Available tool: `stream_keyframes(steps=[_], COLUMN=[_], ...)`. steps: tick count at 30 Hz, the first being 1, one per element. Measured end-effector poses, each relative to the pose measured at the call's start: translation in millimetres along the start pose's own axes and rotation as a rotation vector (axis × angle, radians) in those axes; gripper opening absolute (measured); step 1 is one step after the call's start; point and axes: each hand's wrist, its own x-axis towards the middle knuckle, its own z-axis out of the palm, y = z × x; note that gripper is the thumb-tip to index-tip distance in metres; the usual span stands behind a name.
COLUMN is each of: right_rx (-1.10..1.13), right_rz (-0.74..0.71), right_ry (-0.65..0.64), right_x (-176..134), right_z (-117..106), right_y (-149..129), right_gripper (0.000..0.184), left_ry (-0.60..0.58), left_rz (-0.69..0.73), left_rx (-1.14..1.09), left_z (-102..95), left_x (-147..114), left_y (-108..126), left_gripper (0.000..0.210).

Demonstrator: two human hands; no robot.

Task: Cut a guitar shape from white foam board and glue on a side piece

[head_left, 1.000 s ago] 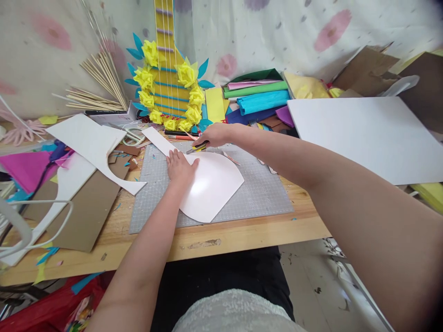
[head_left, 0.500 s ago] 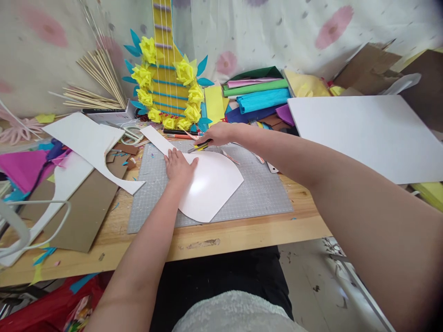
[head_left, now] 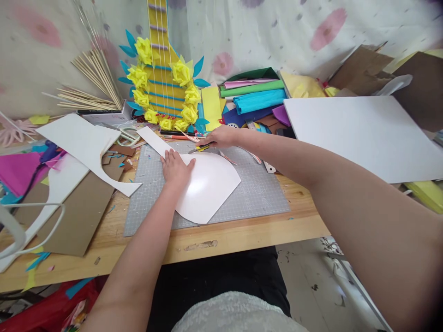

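Observation:
My left hand (head_left: 176, 170) lies with spread fingers on a white board piece (head_left: 212, 184), which has a rounded body and a narrow neck. Beneath it is a grey gridded cutting mat (head_left: 261, 198). My right hand (head_left: 221, 136) is closed around a utility knife (head_left: 201, 148) with yellow and dark parts. The blade points left, close to the piece's upper edge near the neck; whether it touches the board I cannot tell. Thin pale strips lie around the right hand.
A yellow flower-trimmed guitar model (head_left: 164, 87) stands at the back, left of rolled coloured paper (head_left: 259, 99). White offcuts (head_left: 78, 138), scissors (head_left: 128, 136) and brown cardboard (head_left: 81, 216) lie left. A large white board (head_left: 367, 138) rests at right. Wooden sticks (head_left: 100, 76) lean at back left.
The whole view has shifted slightly, so things appear a little further left. Both hands keep nearly the same places on the board and the knife.

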Motion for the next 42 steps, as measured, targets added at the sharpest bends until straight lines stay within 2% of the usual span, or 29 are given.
stream_keyframes(steps=[9, 20, 42], right_rx=[0.011, -0.048, 0.030], right_rz=[0.037, 0.008, 0.138], right_ry=[-0.013, 0.089, 0.023], right_x=[-6.6, -16.8, -46.2], right_z=[2.3, 21.4, 17.1], right_y=[0.3, 11.9, 3.5], right_gripper=[0.050, 0.053, 0.052], left_ry=[-0.029, -0.020, -0.022], left_rz=[-0.009, -0.018, -0.022], left_rx=[0.033, 0.037, 0.031], left_z=[-3.4, -2.9, -2.2], left_x=[-0.5, -0.2, 1.3], left_y=[2.2, 2.9, 1.9], left_gripper=[0.077, 0.075, 0.076])
